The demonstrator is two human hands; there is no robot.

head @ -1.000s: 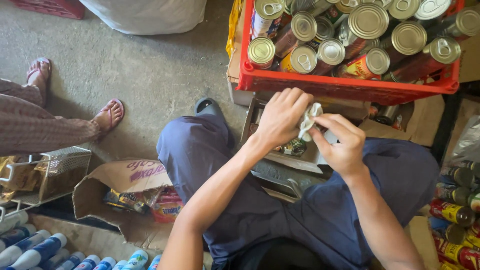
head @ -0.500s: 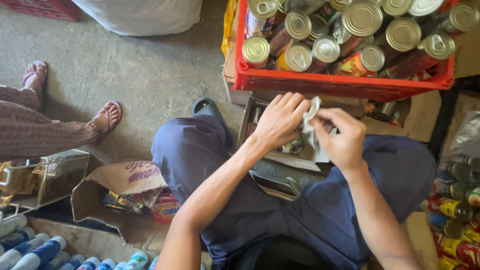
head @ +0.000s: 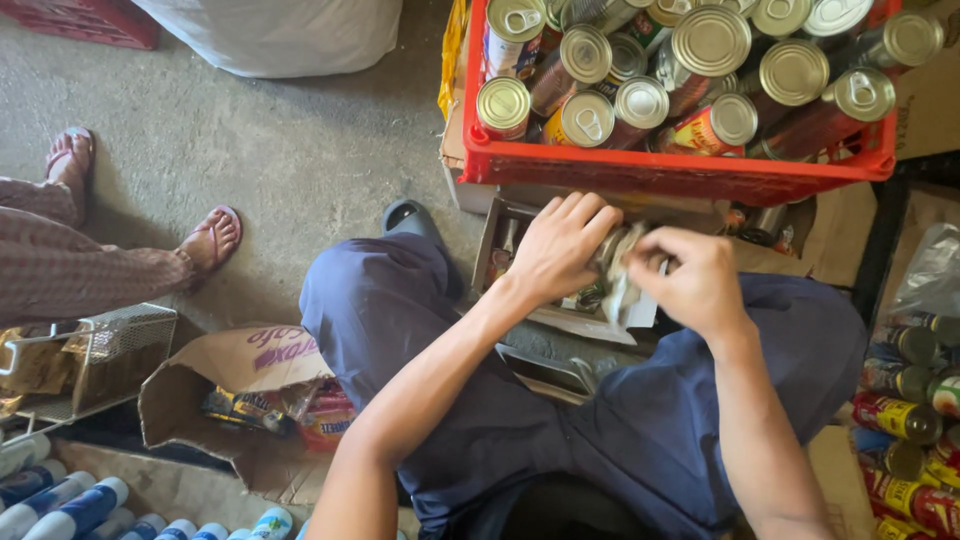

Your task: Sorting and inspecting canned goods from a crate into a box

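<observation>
The left hand wraps around a tin can held over the person's lap, its fingers curled over the can's side so that only a sliver of metal shows between the two hands. The right hand presses a crumpled pale cloth against the can, its fingers closed on the cloth (the thumb side is hidden, so the exact grip cannot be told). Both hands meet just above an open cardboard box that rests between the knees, in front of the dark blue trousers.

Just beyond the hands stands a red plastic crate heaped with tin cans, most lying with their round lids toward the camera. More cans with red and yellow labels lie stacked at the right edge. To the left, a torn cardboard box holds colourful packets, and a small wire basket sits beside it. A row of blue and white bottles lines the lower left corner. Another person's sandalled feet stand on the concrete floor at the left, well apart from the hands.
</observation>
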